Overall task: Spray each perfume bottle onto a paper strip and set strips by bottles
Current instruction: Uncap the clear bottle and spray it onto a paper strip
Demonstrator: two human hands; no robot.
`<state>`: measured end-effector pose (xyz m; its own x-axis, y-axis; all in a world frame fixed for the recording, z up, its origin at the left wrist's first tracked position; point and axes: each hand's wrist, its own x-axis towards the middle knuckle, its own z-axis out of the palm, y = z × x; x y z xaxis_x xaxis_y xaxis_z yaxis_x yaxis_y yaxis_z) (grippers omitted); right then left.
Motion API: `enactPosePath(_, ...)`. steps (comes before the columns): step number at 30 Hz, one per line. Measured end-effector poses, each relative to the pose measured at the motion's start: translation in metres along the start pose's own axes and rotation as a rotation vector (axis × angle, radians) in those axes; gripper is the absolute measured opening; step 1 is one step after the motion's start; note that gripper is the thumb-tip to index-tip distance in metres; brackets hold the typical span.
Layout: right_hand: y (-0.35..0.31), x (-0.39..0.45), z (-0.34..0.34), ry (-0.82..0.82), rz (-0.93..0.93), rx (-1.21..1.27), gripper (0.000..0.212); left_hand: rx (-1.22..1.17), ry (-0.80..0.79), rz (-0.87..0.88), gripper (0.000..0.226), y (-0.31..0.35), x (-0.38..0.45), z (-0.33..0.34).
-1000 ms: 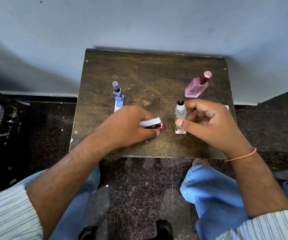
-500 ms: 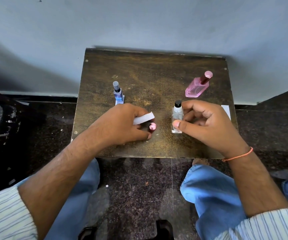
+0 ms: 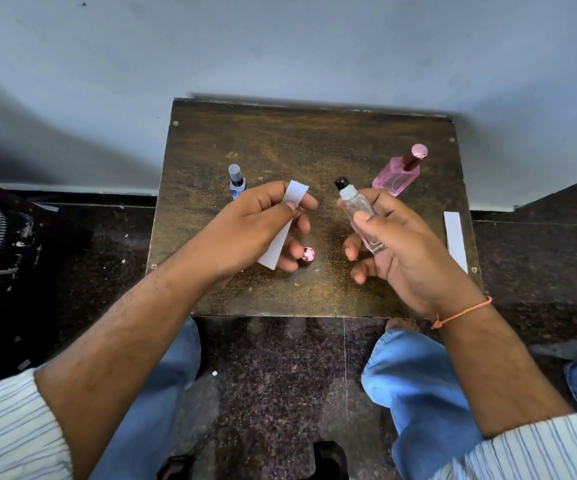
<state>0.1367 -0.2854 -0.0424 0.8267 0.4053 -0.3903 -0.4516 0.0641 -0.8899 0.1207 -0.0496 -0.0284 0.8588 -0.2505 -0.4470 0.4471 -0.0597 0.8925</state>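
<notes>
My right hand (image 3: 398, 247) holds a clear square perfume bottle (image 3: 358, 213) with a black nozzle, lifted off the table and tilted toward the left. My left hand (image 3: 259, 226) pinches a white paper strip (image 3: 285, 225) between thumb and forefinger, just left of the bottle. A small pink cap (image 3: 307, 255) stands on the table below my left fingers. A blue bottle (image 3: 237, 181) stands at the left, partly hidden by my left hand. A pink bottle (image 3: 399, 171) stands at the back right.
The small brown table (image 3: 315, 140) stands against a pale wall. Another white strip (image 3: 455, 239) lies along its right edge. My knees in blue jeans sit below the table's front edge, over a dark speckled floor.
My right hand has lifted the clear bottle off the table and tilted it. My left hand has risen with the strip, leaving the pink cap on the table.
</notes>
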Motion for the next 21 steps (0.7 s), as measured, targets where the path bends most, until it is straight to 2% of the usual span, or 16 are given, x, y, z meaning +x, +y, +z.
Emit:
enactPosePath(5, 0.001, 0.002, 0.001, 0.014, 0.006, 0.013, 0.029, -0.057, 0.036, 0.003, 0.031, 0.000, 0.001, 0.001)
enactPosePath(12, 0.000, 0.003, 0.005, 0.034, 0.029, 0.025, 0.045, -0.075, 0.081, 0.005, 0.029, 0.001, 0.004, 0.001)
enactPosePath(18, -0.004, 0.003, 0.014, 0.152, -0.077, -0.060, 0.044, -0.048, 0.087, 0.012, 0.029, 0.003, 0.003, 0.002)
enactPosePath(21, -0.004, 0.003, 0.017, 0.178, -0.153, -0.084, 0.033, -0.045, 0.085, 0.011, 0.028, 0.003, 0.003, 0.003)
